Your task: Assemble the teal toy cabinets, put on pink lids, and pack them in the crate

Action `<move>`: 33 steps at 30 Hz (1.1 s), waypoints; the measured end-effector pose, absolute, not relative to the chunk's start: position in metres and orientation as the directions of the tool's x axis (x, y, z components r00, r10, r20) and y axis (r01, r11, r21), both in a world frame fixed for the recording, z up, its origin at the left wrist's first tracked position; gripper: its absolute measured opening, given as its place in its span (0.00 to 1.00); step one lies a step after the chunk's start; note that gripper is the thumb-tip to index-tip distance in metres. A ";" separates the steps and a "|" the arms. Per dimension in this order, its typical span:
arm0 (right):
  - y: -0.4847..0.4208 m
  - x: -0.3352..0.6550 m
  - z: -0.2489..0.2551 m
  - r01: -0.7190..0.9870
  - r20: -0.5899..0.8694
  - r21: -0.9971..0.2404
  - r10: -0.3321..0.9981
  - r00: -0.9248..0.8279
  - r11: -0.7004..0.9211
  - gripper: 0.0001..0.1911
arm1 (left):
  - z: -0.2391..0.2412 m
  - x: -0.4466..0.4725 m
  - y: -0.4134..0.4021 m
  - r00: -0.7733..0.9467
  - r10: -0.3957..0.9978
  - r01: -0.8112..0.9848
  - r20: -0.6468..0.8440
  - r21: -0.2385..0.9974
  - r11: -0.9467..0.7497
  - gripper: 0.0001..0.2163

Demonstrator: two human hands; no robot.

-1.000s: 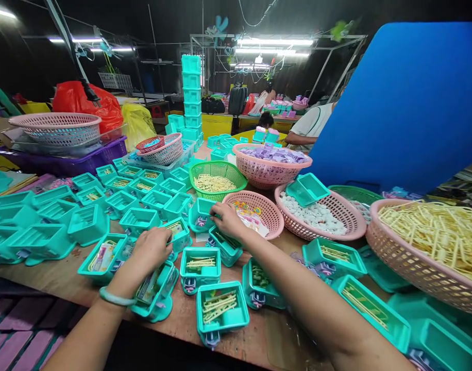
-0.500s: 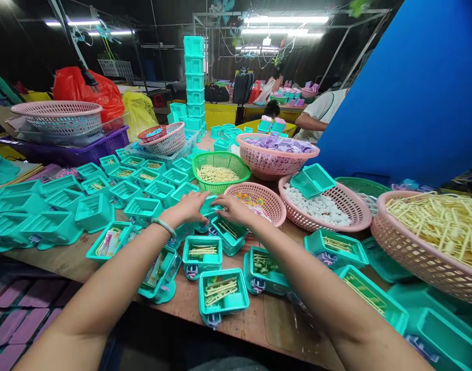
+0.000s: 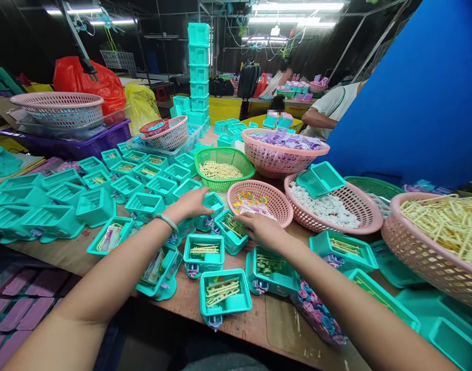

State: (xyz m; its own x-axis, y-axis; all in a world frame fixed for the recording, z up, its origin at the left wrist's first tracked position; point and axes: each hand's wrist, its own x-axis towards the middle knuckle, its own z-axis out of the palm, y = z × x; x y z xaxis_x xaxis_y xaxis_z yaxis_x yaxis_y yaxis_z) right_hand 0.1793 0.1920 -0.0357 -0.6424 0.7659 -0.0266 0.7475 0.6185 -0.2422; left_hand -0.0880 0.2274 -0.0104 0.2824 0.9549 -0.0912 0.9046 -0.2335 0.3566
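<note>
My left hand [image 3: 187, 205] is over the middle of the table, fingers stretched forward and thumb apart, beside a small teal box [image 3: 213, 202]. A pale bangle [image 3: 167, 221] circles that wrist. My right hand [image 3: 265, 230] reaches to the right rim of another teal box [image 3: 225, 234] with yellow sticks [image 3: 233, 225] in it; its fingers are extended and I see nothing held. Closer to me stand teal boxes with yellow sticks [image 3: 222, 292] and small purple clasps [image 3: 193, 269]. One teal box [image 3: 116, 219] holds a printed packet [image 3: 111, 237].
A green basket [image 3: 224, 153] of yellow pieces and a pink basket [image 3: 284, 208] of orange bits stand beyond my hands. Baskets of purple parts [image 3: 282, 139], white pieces [image 3: 321, 208] and yellow sticks [image 3: 452, 221] line the right. A teal stack [image 3: 199, 67] rises behind. A co-worker's sleeve [image 3: 332, 105] shows.
My right hand has moved right and toward me, from beside the left hand to the box of sticks. My left hand stays nearly in place. The view has shifted slightly.
</note>
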 end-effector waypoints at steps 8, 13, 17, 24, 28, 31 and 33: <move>0.184 0.178 -0.031 0.807 -0.057 -0.092 0.806 -0.589 0.583 0.26 | -0.009 -0.097 0.224 0.272 0.957 0.865 -0.104 0.462 -0.196 0.40; 0.181 0.191 -0.036 0.796 -0.108 -0.067 0.789 -0.605 0.601 0.26 | -0.016 -0.093 0.216 0.285 0.949 0.821 -0.137 0.545 -0.168 0.50; 0.182 0.213 -0.047 0.715 -0.068 -0.261 0.727 -0.684 0.648 0.34 | -0.011 -0.095 0.223 0.174 0.980 0.743 -0.100 0.666 -0.064 0.45; 0.188 0.202 -0.052 0.575 0.152 -0.537 0.741 -0.654 0.618 0.29 | 0.031 -0.104 0.228 0.067 0.989 0.496 -0.134 0.864 0.084 0.37; 0.194 0.186 -0.049 0.566 0.197 -0.541 0.748 -0.634 0.622 0.29 | 0.057 -0.095 0.188 0.247 0.966 0.490 -0.081 0.870 -0.052 0.47; 0.187 0.200 -0.044 0.583 0.238 -0.545 0.778 -0.582 0.603 0.31 | 0.066 -0.087 0.144 0.505 0.862 0.602 -0.045 0.734 -0.314 0.48; 0.178 0.218 -0.038 0.619 0.244 -0.543 0.812 -0.530 0.567 0.30 | 0.065 -0.084 0.119 0.577 0.814 0.664 -0.060 0.615 -0.425 0.46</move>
State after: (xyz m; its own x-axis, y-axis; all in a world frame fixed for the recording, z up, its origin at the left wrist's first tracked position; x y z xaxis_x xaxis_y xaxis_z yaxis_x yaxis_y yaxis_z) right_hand 0.2180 0.1783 -0.0382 -0.5299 0.8122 0.2439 0.6193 0.5672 -0.5429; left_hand -0.0842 0.1192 0.0646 0.5774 0.8142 -0.0603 0.6639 -0.4252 0.6152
